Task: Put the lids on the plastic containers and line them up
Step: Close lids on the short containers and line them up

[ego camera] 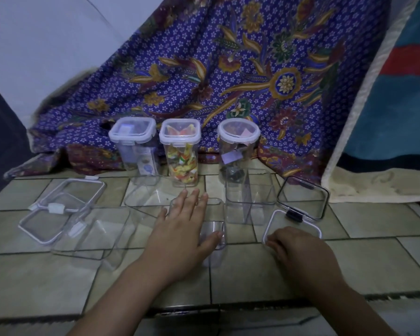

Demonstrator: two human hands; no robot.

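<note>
On tiled floor, L hand [182,229] flat on container [214,229], R hand [298,251] gripping lid [277,219]

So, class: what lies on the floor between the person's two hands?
In the head view, a small clear lidless container stands between the left hand and the right hand. The left thumb touches it; bare tile fills the remaining gap.
</note>
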